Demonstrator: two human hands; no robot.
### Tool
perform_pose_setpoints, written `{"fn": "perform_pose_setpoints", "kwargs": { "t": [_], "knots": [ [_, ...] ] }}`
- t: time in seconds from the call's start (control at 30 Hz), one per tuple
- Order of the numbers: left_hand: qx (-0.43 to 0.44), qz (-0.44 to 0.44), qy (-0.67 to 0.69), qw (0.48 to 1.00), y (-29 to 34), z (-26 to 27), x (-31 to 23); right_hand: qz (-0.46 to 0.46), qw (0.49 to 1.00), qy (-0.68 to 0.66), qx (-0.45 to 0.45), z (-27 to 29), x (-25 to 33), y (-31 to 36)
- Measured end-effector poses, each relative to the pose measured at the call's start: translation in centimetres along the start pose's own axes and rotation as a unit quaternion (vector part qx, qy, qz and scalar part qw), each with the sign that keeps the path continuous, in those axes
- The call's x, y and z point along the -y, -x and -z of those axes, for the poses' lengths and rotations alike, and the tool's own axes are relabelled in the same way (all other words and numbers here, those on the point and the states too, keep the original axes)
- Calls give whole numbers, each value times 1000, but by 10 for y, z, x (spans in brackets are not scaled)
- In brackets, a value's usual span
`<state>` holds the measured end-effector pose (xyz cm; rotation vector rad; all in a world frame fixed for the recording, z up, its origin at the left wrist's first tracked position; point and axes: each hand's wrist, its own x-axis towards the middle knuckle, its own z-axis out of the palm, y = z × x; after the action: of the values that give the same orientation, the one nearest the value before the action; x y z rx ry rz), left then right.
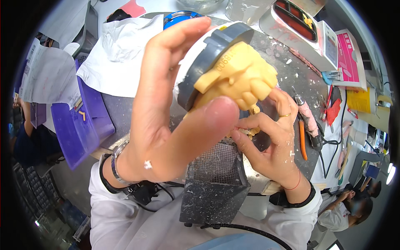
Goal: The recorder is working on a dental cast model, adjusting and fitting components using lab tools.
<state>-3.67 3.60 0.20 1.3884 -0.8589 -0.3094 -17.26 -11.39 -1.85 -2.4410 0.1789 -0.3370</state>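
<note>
My left hand point(166, 104) is closed round a yellow dental model point(237, 75), lifted close to the camera and tilted, its teeth turned to the right. The model sits on a dark grey ring base point(204, 62) with a white back. My left thumb lies across its front. Below and to the right, my right hand point(271, 133) has thumb and index finger bent together over small yellow tooth-like pieces point(253, 132). Its fingertips are partly covered, so what they grip is unclear. Just beneath is a black box with a mesh top point(216, 166).
A purple bin point(85, 129) stands left, beside crumpled white paper point(121, 58). At right lie a pink-wrapped handpiece point(308, 116) with a cable and an orange-handled tool point(302, 139). A white wax heater point(304, 37) stands far right. White crumbs dot the grey bench.
</note>
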Motion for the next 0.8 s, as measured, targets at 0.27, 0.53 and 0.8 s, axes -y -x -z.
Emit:
{"fn": "perform_pose_setpoints", "kwargs": {
  "t": [0.27,0.53,0.8],
  "knots": [
    [12,117,86,989,3,-2,-5,20,996,83,-13,0,7,2],
    [43,99,57,993,1,-1,-6,12,997,80,-14,3,9,2],
    [45,71,78,993,0,-3,-1,-1,999,40,-26,-3,5,3]
  ]
}}
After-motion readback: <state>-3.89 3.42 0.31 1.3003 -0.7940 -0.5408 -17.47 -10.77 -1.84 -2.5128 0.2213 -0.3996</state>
